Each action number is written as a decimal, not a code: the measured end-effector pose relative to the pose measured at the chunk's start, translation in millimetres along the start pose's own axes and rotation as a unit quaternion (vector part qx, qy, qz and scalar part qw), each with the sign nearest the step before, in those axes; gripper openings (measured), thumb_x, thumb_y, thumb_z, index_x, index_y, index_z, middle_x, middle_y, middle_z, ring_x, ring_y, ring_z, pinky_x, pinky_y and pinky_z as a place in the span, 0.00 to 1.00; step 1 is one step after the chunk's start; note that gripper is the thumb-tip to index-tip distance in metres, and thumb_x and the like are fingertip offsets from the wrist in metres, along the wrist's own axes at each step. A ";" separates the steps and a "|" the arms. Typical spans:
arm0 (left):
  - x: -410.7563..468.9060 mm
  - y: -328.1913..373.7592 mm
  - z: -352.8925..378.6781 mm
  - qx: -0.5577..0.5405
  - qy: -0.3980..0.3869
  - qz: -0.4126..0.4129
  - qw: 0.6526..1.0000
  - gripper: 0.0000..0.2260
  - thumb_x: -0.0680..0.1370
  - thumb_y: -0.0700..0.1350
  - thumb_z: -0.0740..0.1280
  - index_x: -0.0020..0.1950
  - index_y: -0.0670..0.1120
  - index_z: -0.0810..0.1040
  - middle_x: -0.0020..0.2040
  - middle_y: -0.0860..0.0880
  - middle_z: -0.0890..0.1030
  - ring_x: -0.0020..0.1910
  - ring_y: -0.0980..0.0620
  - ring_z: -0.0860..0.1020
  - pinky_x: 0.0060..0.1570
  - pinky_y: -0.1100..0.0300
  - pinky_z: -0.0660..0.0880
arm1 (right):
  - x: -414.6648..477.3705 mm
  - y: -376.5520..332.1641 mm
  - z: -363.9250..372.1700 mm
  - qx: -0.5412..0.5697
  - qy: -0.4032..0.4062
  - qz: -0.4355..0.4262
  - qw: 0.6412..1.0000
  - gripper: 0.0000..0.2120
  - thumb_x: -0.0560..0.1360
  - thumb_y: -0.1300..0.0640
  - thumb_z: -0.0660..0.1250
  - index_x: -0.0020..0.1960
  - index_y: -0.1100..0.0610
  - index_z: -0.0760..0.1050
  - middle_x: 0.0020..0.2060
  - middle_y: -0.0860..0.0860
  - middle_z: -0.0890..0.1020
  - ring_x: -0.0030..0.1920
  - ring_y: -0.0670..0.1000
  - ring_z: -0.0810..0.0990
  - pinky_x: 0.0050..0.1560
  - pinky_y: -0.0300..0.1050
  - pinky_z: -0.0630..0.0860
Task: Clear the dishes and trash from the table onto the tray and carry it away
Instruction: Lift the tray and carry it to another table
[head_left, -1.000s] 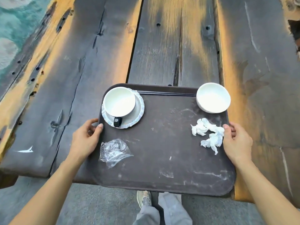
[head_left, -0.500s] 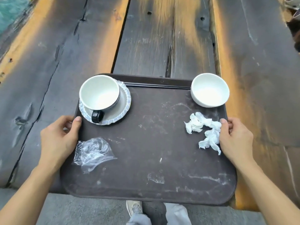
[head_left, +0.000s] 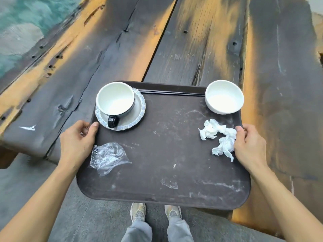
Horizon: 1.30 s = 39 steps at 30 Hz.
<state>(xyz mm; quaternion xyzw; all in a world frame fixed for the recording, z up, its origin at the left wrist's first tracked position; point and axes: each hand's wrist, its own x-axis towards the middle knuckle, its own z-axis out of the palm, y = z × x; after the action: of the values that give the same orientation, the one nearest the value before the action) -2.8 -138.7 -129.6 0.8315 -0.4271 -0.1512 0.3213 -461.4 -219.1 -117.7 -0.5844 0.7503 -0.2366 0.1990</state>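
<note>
A dark brown tray (head_left: 162,154) juts out over the near edge of the wooden table. My left hand (head_left: 76,142) grips its left rim, thumb on top. My right hand (head_left: 250,145) grips the right rim the same way. On the tray's far left a white cup (head_left: 115,99) with a black handle stands on a scalloped saucer (head_left: 138,110). A white bowl (head_left: 224,96) sits at the far right corner. Crumpled white tissue (head_left: 219,137) lies next to my right thumb, and a clear plastic wrapper (head_left: 106,157) lies beside my left hand.
The table (head_left: 183,49) is made of dark, weathered planks with orange streaks and gaps. Grey pavement (head_left: 87,215) and my two shoes (head_left: 155,213) show below the tray's near edge. Teal ground (head_left: 17,23) lies past the table's left edge.
The tray has come toward me and now hangs farther past the table's near edge, both hands still on its rims. The view has swung, and both my shoes now show below it.
</note>
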 end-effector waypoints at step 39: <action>-472.2 -50.1 -412.8 -0.014 0.415 -0.411 0.811 0.12 0.77 0.52 0.70 0.39 0.45 0.80 0.31 0.45 0.78 0.30 0.50 0.73 0.35 0.64 0.67 | -270.7 -377.4 -28.1 0.017 -0.335 -0.477 0.812 0.13 0.81 0.52 0.59 0.56 0.58 0.77 0.42 0.50 0.78 0.51 0.57 0.77 0.47 0.45 0.65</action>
<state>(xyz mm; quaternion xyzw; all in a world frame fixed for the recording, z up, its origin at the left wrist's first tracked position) -33.3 431.4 134.9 0.9084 0.1307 0.0845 0.3881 -117.8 -30.2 132.7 -0.9086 0.2597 -0.1045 0.3100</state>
